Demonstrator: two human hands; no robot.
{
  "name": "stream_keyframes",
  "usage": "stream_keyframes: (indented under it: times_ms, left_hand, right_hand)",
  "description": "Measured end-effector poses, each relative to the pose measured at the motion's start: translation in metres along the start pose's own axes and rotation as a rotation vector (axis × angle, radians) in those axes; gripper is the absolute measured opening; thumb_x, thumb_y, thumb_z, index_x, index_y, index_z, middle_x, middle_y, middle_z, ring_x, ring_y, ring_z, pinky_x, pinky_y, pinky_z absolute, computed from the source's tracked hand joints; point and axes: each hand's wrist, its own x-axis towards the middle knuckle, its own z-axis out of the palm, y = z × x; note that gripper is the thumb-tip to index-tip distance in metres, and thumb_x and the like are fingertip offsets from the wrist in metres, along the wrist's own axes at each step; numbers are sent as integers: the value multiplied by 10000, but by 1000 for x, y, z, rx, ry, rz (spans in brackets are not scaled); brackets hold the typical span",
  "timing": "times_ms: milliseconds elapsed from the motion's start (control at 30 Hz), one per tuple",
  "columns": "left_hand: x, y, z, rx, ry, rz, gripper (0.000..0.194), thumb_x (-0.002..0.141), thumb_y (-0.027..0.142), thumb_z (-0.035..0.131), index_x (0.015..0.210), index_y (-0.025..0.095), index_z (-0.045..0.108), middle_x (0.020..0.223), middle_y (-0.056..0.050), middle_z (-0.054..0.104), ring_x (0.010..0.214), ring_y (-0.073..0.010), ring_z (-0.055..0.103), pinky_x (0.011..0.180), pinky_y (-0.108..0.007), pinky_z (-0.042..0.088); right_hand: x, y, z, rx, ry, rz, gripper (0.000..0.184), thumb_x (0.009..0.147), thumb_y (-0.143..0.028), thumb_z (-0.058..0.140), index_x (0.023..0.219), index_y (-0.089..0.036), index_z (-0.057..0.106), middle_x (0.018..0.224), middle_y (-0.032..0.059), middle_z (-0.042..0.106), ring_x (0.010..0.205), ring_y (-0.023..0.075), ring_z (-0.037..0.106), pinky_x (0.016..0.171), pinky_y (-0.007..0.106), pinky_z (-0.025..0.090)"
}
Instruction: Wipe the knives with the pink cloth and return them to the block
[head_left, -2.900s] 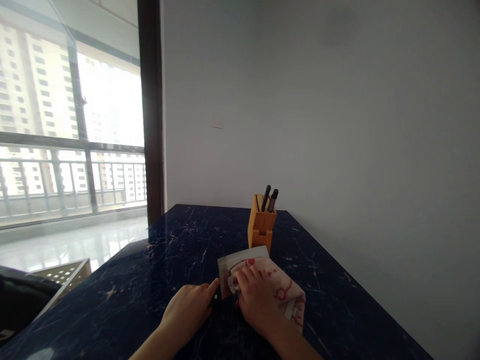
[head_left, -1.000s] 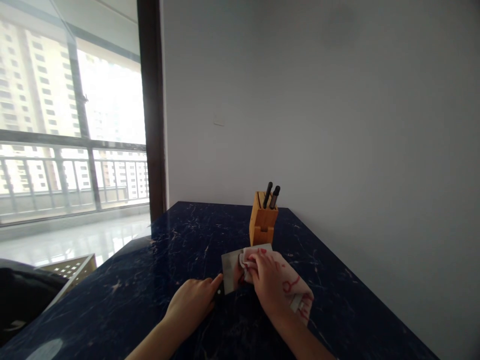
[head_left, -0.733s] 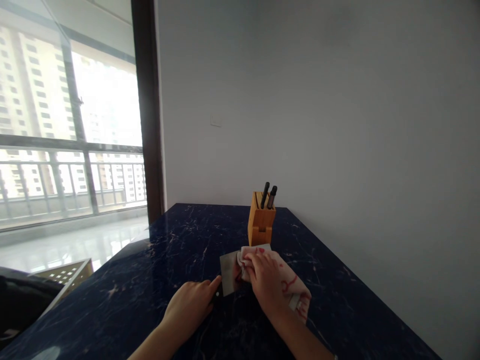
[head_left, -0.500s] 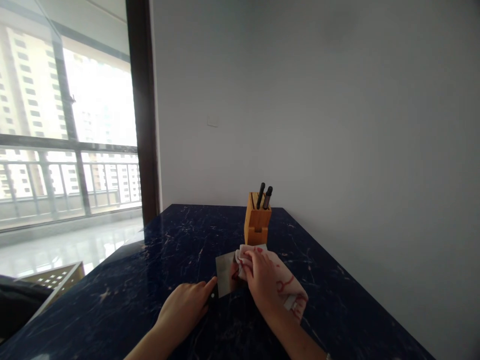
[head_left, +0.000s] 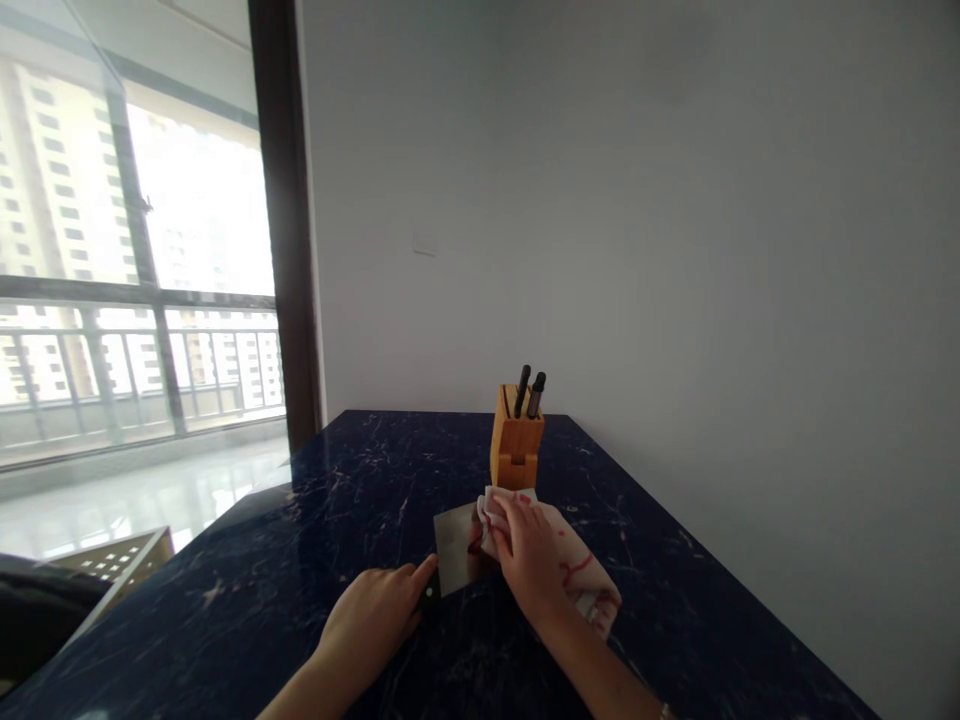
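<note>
My left hand (head_left: pixel 382 608) is closed round the black handle of a cleaver (head_left: pixel 454 550), whose broad steel blade points to the right. Over the blade's right part lies a white cloth with red markings (head_left: pixel 581 565). My right hand (head_left: pixel 529 562) presses the cloth against the blade, fingers bent over it; the cloth hides the blade's middle, and its far end shows just beyond. Behind the cloth stands a wooden knife block (head_left: pixel 517 440) with two black-handled tools (head_left: pixel 523 390) upright in its slots.
The dark blue marbled table (head_left: pixel 375 480) runs back to a grey wall (head_left: pixel 637 250). Left of it are a perforated pale chair or rack (head_left: pixel 120 562) with dark fabric (head_left: pixel 37 605) and a large window (head_left: pixel 195 220).
My right hand and the cloth have shifted very slightly to the right along the blade. The view has moved a little too; both holds stay the same.
</note>
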Motion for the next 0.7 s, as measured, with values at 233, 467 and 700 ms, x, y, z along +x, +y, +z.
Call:
stream_keyframes:
  times_ms: [233, 467, 700]
  left_hand:
    - [0, -3, 1, -2, 16, 24, 542, 742, 113, 446, 1278, 196, 429, 947, -68, 673, 814, -268, 644, 694, -394, 501]
    - [-1, -2, -1, 9, 28, 1, 529, 758, 120, 470, 1275, 221, 431, 943, -55, 668, 818, -244, 641, 699, -351, 490]
    - [3, -12, 2, 31, 80, -25, 432, 865, 361, 432, 1262, 193, 450, 904, -66, 671, 786, -263, 648, 659, -366, 494]
  right_hand:
    - [-2, -12, -2, 175, -115, -146, 423, 793, -89, 454, 1180, -256, 482, 1055, 32, 576, 1017, 195, 476, 957, 416, 334]
    - [-2, -13, -1, 164, -2, -43, 402, 785, -106, 463, 1165, -237, 466, 1077, 56, 569, 1011, 220, 485, 899, 433, 371]
    - [-6, -9, 6, 86, -87, -56, 300, 757, -97, 500, 1029, -221, 524, 1016, 57, 583, 960, 224, 500, 849, 402, 388]
